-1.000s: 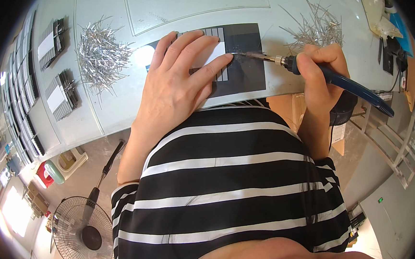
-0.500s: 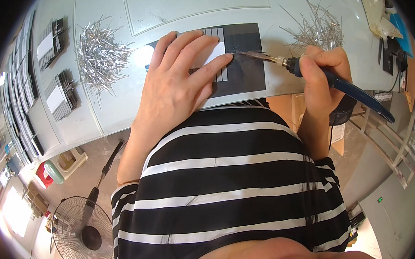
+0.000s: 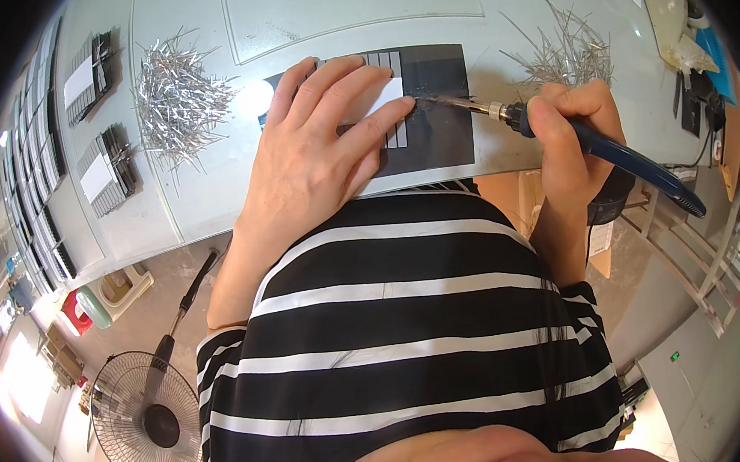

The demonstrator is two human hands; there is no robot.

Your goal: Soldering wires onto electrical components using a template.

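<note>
My left hand (image 3: pixel 316 132) lies with fingers spread over a striped piece with a white patch (image 3: pixel 384 95), pressing it onto a dark mat (image 3: pixel 441 144). The hand covers much of the piece and the mat's left part. Its thumb reaches to the piece's right edge. In my closed right hand (image 3: pixel 576 131) is a soldering iron (image 3: pixel 640 169) with a dark blue handle. The iron points left, its thin tip just right of my left thumb; whether the tip touches anything is too small to tell. Dark specks lie on the mat around the tip.
Loose silvery metal strips form one pile (image 3: pixel 176 99) at the left and another pile (image 3: pixel 568 54) at the right. Two bundles of striped pieces (image 3: pixel 108 168) stand farther left, beside long stacked rows (image 3: pixel 30 160). A floor fan (image 3: pixel 147 422) is below the table's left side.
Almost everything stays in place. The soldering iron's tip and shaft have shifted very slightly; my left hand still presses the same piece.
</note>
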